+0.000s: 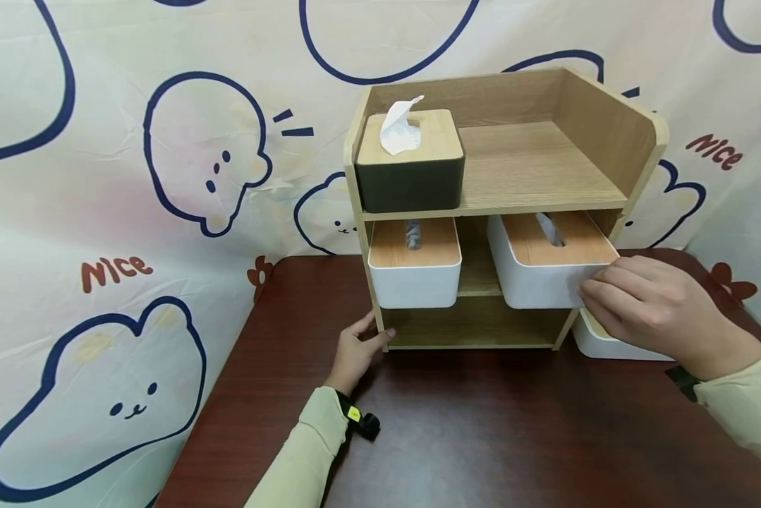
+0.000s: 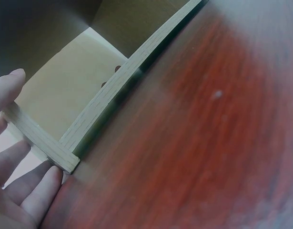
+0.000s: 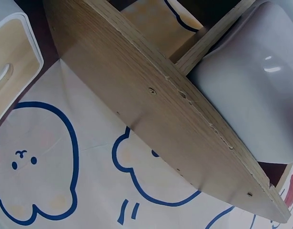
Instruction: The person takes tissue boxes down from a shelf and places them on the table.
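Note:
A small wooden shelf (image 1: 539, 166) stands on the table. My left hand (image 1: 353, 356) grips the lower front edge of its left side panel, thumb on one side and fingers on the other; the left wrist view shows those fingers (image 2: 41, 191) by the panel's foot. With curled fingers, my right hand (image 1: 666, 307) holds the front right corner of a white tissue box (image 1: 545, 286) with a wooden lid. This box juts out of the middle level at a slant. In the right wrist view the white box (image 3: 251, 86) shows beside the side panel (image 3: 151, 119), the hand out of sight.
Another white tissue box (image 1: 415, 286) sits at the left of the middle level. On top stands a black tissue box (image 1: 412, 185) with a tissue sticking out. Partly behind my right hand, a further white box (image 1: 615, 347) lies on the dark red table (image 1: 482, 430). A printed cloth (image 1: 215, 296) hangs behind.

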`<action>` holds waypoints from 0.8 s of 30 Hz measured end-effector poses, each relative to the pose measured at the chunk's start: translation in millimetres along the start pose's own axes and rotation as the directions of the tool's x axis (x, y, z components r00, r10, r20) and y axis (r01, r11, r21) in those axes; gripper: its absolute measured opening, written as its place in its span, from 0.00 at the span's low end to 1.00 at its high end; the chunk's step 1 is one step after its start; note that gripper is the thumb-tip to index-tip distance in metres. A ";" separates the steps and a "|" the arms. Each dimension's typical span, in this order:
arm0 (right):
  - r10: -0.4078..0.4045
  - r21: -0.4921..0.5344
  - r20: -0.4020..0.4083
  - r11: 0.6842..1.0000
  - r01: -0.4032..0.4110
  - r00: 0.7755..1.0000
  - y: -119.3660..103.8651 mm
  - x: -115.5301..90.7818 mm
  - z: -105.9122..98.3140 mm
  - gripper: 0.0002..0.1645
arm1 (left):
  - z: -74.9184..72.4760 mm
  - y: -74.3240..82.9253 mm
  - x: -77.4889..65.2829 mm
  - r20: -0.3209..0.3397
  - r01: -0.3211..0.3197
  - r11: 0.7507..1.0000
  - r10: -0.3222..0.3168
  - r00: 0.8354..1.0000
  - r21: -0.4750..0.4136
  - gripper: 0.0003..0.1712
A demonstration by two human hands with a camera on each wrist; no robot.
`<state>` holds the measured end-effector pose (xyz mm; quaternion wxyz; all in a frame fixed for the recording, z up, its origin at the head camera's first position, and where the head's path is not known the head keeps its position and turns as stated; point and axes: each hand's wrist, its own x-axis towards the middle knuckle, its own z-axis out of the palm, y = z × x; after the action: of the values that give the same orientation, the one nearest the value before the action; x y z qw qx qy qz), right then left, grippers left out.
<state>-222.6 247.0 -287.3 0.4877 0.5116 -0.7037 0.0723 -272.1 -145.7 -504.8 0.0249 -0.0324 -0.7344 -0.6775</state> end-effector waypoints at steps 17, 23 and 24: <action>0.007 0.002 -0.092 1.000 -0.007 0.996 2.0 11.0 -0.9 0.19 | -0.9 32.3 -12.8 0.033 0.038 0.999 -0.039 0.999 0.033 0.36; 0.024 -0.014 -0.059 1.000 -0.025 0.998 4.9 15.9 -3.5 0.21 | -1.7 9.4 -1.0 0.024 0.037 0.999 -0.038 0.999 0.021 0.38; 0.029 -0.016 -0.051 0.999 -0.030 0.998 5.3 16.6 -4.2 0.21 | -1.6 7.1 0.0 0.022 0.032 0.999 -0.033 0.999 0.020 0.38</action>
<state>-224.2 241.2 -270.5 0.5085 0.4952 -0.6990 0.0867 -271.5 -146.7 -497.6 0.0059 -0.0277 -0.7416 -0.6703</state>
